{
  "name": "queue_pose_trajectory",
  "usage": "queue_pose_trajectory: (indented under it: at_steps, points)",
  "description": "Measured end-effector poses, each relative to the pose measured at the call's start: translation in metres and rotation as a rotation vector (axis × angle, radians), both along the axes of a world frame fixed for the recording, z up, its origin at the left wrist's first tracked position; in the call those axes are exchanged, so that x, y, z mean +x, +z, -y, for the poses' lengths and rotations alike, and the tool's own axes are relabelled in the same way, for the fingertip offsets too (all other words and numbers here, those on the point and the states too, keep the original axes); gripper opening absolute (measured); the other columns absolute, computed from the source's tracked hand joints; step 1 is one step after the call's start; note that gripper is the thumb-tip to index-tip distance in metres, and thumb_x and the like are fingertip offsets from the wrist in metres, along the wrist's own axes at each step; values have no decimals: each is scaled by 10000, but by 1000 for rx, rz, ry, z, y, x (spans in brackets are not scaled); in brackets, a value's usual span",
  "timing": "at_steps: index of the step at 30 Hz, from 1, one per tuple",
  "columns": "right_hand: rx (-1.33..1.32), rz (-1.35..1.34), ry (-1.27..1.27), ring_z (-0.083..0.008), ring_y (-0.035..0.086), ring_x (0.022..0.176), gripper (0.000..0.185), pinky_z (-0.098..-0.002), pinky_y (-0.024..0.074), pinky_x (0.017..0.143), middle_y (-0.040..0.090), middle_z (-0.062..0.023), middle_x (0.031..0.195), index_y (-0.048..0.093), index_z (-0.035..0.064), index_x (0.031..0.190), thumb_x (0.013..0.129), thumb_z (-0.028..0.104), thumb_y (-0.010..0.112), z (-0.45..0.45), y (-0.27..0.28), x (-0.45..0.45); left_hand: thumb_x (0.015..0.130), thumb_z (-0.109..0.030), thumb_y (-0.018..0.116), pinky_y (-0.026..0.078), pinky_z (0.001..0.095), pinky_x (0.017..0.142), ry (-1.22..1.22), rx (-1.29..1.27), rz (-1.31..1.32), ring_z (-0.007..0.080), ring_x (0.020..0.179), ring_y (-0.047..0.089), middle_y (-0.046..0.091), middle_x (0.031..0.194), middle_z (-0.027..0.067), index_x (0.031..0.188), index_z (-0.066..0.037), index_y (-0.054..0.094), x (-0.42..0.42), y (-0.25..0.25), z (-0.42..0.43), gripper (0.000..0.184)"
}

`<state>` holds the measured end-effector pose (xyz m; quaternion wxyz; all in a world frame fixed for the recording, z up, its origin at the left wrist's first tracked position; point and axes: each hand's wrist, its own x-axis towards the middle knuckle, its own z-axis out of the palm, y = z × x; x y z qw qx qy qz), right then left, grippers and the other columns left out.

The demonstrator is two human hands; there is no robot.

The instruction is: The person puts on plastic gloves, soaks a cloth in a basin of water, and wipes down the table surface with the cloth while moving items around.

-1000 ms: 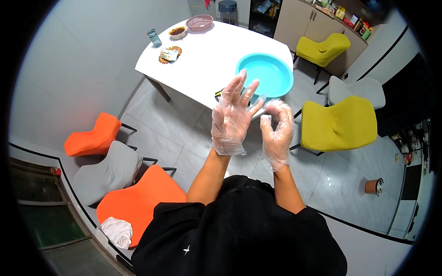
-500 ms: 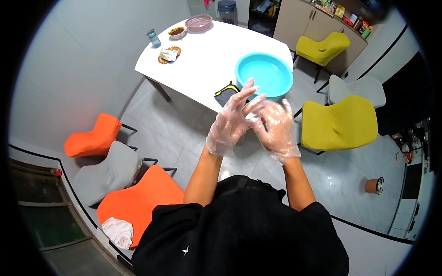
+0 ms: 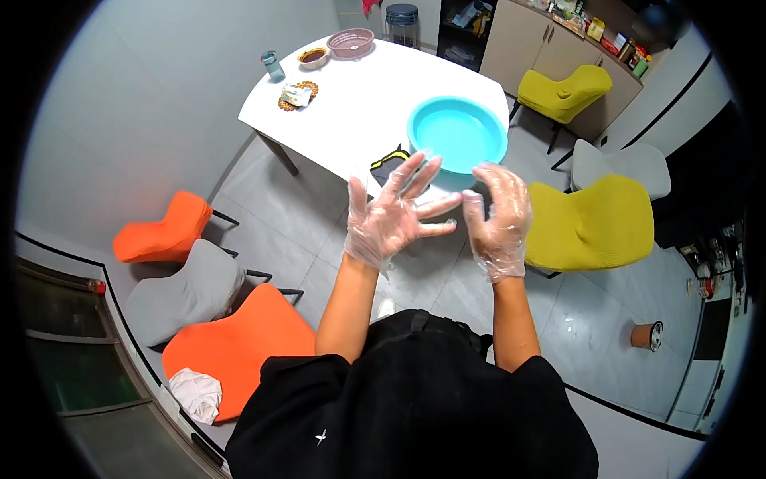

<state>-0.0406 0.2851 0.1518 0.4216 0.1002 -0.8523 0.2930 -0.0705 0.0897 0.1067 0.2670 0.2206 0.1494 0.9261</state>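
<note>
Both hands wear clear plastic gloves. My left hand [image 3: 393, 215] is palm up with its fingers spread and nothing in it, in front of the table's near edge. Close to its right, my right hand [image 3: 501, 219] has curved fingers with a gap between thumb and fingers, and holds nothing. A turquoise basin [image 3: 458, 134] stands on the white table [image 3: 359, 108] just beyond them. Beside the basin lies a dark item with yellow trim [image 3: 388, 166], partly covered by my left hand.
On the table's far left are a pink basket [image 3: 350, 43], a bowl of dark sauce [image 3: 313, 57], a bottle [image 3: 272, 66] and a packet [image 3: 297, 96] on a beaded mat. Yellow chairs [image 3: 592, 223] stand right, orange chairs [image 3: 239, 343] left. A bin [image 3: 646, 336] sits on the floor.
Half a second ago the hands met at the fingers; now they are apart. My left hand has turned palm up and spread its fingers, and my right hand has moved slightly right.
</note>
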Motion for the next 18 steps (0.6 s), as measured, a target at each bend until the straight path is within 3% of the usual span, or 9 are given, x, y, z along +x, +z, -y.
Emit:
queue_pose_trajectory:
  at_steps: [3,4,6,8,11,12,14,16,18]
  points:
    - [537,242,314,-352,683,1013,383,-510,474,990,740,-162,1009,744,48,952,863,420,738,11,-23,6,834,-964,246,428,704,1092,-110,-259,-58,491,1511,278,226,1686,175,1657,-127,193,9,4,-15,1174]
    - [426,303,359,-389,679,991,548,-544,467,981,727,-189,958,734,11,933,845,551,724,11,-29,11,828,-973,237,423,624,1141,-84,-380,-221,417,1526,290,215,1687,187,1655,-84,183,7,-1,-16,1216]
    - [225,299,266,-399,680,952,569,-550,464,983,720,-205,922,736,6,925,825,566,736,-3,-20,7,830,-973,246,400,591,1168,-59,-317,-84,389,1538,276,204,1689,196,1653,-71,194,13,5,-21,1222]
    - [420,431,302,-363,682,905,514,-535,468,993,716,-176,869,752,22,908,820,529,750,-4,-5,17,830,-971,259,391,619,1162,-56,-327,-52,411,1523,299,196,1689,198,1655,-86,192,15,-2,-28,1212]
    - [276,247,357,-265,683,844,317,-516,479,918,714,-59,832,759,74,850,811,388,767,-16,-33,18,827,-969,281,418,700,1101,-32,-273,39,473,1487,345,197,1685,206,1663,-134,179,17,-3,-36,1186]
    - [139,389,271,-269,683,849,306,-510,472,943,732,-55,871,756,81,893,801,371,777,-27,-26,16,817,-974,297,428,699,1093,-33,-299,13,475,1483,352,184,1690,207,1663,-135,178,15,-7,-36,1197]
    - [91,80,128,-280,683,857,301,-488,460,995,737,-74,886,753,87,894,822,379,759,-25,-7,10,853,-946,283,491,596,1082,-86,-281,4,394,1445,435,265,1659,189,1660,-132,195,18,-11,-41,1150]
    - [237,158,240,-312,675,899,344,-487,448,1010,729,-112,903,750,87,878,857,430,730,-20,-18,8,850,-950,291,534,462,1081,-55,-447,25,308,1407,498,364,1605,179,1653,-102,216,23,-13,-52,1171]
    - [239,635,474,-378,625,1107,459,-519,394,1082,722,-165,997,735,44,970,851,487,739,-18,-20,13,815,-969,347,523,439,1091,-67,-469,-14,282,1420,489,408,1584,185,1640,-61,240,23,-15,-53,1232]
